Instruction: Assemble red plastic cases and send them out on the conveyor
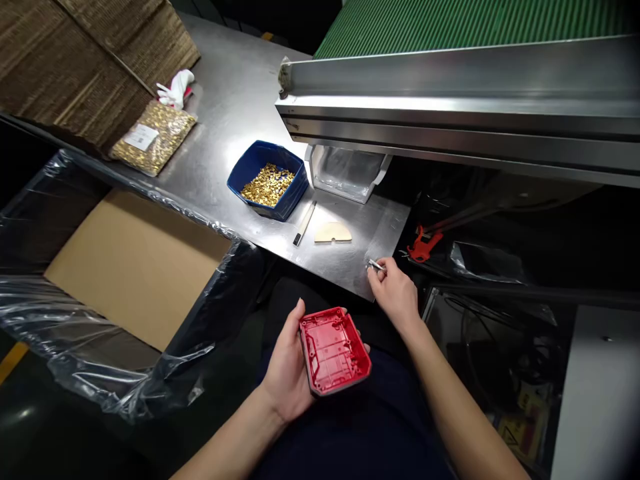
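Note:
My left hand (286,363) holds a red plastic housing (334,350) with its open, ribbed inside facing up, low over my lap. My right hand (396,291) is at the near right corner of the steel table (235,100), with thumb and fingers pinched on a small silvery metal tool (375,266). A blue bin (269,179) full of small brass parts stands farther back on the table.
A clear plastic tray (346,172) sits under the green conveyor (450,27). A thin rod (305,223) and a beige fan-shaped piece (333,233) lie near the bin. A bag of brass parts (154,137) and white gloves (175,88) lie far left. A plastic-lined carton (135,267) stands at left; red clamp (423,244) at right.

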`<state>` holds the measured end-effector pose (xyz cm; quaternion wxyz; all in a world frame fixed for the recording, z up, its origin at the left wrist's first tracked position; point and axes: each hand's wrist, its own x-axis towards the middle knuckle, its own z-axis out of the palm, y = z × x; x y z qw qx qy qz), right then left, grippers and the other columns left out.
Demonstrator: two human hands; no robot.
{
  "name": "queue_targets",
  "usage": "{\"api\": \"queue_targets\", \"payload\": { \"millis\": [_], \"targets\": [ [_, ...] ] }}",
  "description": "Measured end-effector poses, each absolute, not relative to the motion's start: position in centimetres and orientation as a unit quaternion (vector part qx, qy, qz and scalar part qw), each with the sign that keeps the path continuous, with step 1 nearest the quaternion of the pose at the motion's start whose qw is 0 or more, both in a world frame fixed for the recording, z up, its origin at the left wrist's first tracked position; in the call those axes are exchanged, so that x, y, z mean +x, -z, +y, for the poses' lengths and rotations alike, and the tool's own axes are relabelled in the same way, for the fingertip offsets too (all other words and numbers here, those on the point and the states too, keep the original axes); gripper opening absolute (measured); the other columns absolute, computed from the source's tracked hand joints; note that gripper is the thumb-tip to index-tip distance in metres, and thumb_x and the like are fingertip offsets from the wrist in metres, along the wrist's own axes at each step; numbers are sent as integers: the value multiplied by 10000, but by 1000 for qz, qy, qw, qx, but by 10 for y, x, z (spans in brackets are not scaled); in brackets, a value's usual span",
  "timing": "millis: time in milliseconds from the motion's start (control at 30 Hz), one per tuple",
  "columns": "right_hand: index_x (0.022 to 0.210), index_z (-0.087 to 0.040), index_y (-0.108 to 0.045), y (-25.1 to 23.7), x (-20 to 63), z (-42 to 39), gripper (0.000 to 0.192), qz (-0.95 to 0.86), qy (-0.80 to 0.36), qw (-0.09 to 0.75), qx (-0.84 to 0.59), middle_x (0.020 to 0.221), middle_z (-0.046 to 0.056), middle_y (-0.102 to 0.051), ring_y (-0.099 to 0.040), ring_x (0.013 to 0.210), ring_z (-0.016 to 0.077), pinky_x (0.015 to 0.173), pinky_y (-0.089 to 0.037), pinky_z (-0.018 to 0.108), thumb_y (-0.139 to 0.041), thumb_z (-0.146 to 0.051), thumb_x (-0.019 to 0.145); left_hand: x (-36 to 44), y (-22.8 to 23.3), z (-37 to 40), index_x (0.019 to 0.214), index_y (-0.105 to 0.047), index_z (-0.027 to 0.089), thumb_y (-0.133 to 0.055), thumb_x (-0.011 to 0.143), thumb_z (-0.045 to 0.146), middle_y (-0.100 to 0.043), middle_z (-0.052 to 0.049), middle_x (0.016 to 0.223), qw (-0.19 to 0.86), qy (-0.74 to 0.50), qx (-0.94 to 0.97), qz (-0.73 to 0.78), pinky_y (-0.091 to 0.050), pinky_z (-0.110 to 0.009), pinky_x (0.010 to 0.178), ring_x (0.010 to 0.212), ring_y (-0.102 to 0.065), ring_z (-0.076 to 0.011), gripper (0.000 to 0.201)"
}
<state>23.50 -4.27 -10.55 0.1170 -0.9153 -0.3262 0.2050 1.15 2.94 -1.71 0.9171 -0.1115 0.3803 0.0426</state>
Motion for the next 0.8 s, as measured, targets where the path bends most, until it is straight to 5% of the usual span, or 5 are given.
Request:
{"api": "queue_targets", "payload": {
  "millis": [167,300,400,567,800],
  "targets": [
    [1192,-194,-565,122,236,-9,284,-329,-140,160,-920,969,71,-722,-654,918,245,777,-386,341,-487,-395,1006,23,17,38,1181,-675,40,-390,1002,658,-766,-205,995,898,-64,-125,418,-587,-489,917,920,-765,-367,703],
    [1184,-173,-603,119,238,-2,309,-362,-137,190,-902,1264,166,-641,-570,1205,325,1012,-399,431,-557,-387,966,32,16,41,1130,-670,30,-382,1013,627,-756,-200,937,873,-74,-121,466,-615,-449,804,828,-764,-345,673],
    [1203,-190,-596,100,229,-20,322,-363,-167,231,-887,1236,134,-654,-619,1137,270,987,-462,390,-533,-425,991,36,17,40,1170,-665,53,-418,1009,590,-755,-181,952,872,-103,-106,467,-618,-453,806,835,-761,-333,613],
    [1153,-237,-620,58,195,-75,320,-289,-356,328,-826,921,19,-713,-674,787,158,755,-526,283,-454,-487,1042,38,19,37,1298,-639,103,-475,998,511,-766,-145,975,862,-178,-42,473,-619,-425,804,867,-761,-308,532],
    [1354,-222,-538,21,156,-109,666,-160,-644,463,-587,1273,129,-684,-680,1045,235,924,-555,377,-421,-747,962,43,21,28,1330,-641,109,-437,994,539,-759,-165,1044,885,-213,75,408,-585,-437,894,971,-730,-304,582]
  ]
}}
